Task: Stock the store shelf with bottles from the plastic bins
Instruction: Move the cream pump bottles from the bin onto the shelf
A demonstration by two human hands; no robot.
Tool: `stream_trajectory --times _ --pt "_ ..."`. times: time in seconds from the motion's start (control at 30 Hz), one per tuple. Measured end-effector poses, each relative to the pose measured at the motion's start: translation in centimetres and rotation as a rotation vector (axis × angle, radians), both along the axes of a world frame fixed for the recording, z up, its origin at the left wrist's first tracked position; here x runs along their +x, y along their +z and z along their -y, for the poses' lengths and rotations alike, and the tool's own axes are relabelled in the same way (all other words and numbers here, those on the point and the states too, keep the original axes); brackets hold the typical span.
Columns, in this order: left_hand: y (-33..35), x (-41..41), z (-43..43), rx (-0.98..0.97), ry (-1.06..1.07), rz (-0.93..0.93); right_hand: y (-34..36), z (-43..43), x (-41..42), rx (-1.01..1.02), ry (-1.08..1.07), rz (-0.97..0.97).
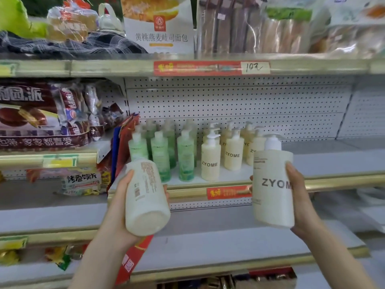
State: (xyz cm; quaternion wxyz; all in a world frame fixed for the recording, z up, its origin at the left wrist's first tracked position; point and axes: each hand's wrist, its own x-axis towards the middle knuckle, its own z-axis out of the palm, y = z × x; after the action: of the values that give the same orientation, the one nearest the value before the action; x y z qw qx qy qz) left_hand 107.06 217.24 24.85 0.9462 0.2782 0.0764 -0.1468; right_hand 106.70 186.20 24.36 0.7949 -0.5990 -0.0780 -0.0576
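The left hand (123,197) gripped a cream pump bottle (146,197), thumb up its left side and fingertips just showing round its right edge; the palm was hidden behind it. This bottle was tilted, base toward the camera and printed back label facing up. Its pump end pointed at the shelf and was hard to tell apart from the green bottles behind it.

The right hand (300,197) held a ZYOME pump bottle (273,188) nearly upright, fingers curled along its right side and only a sliver of thumb visible at its left edge. The last letter of its brand name was lost round the curve by the fingers. Its white pump head rose in front of the shelved stock.

Both bottles were in the air just in front of the middle shelf (333,163), not resting on it. On that shelf stood green pump bottles (160,155) to the left and cream ZYOME bottles (210,161) beside them, in rows; the rear rows were blurred and partly covered by the front ones. A perforated back panel (239,101) rose behind them, and a red price strip (229,191) was partly hidden by the right-hand bottle. Snack packs (41,119) filled the left bay, and bread packages (160,24), cut off at the top, lined the upper shelf
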Motion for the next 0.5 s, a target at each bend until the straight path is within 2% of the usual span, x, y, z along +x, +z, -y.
stream_trajectory --times 0.03,0.13,0.2,0.33,0.5 --pt "0.0 0.4 0.4 0.056 -0.031 0.059 -0.2 0.5 1.0 0.028 0.014 -0.026" --pt "0.5 1.4 2.0 0.119 -0.004 0.066 -0.9 1.9 4.4 0.166 -0.042 -0.155" --pt "0.7 2.6 3.1 0.168 0.014 0.052 -1.6 2.8 6.9 0.172 -0.089 -0.207" --pt "0.8 4.7 5.3 0.219 0.006 0.021 -3.4 4.3 11.7 -0.084 -0.264 -0.257" --pt "1.2 6.2 7.8 0.240 0.006 0.022 -4.6 4.5 17.1 -0.357 -0.308 -0.077"
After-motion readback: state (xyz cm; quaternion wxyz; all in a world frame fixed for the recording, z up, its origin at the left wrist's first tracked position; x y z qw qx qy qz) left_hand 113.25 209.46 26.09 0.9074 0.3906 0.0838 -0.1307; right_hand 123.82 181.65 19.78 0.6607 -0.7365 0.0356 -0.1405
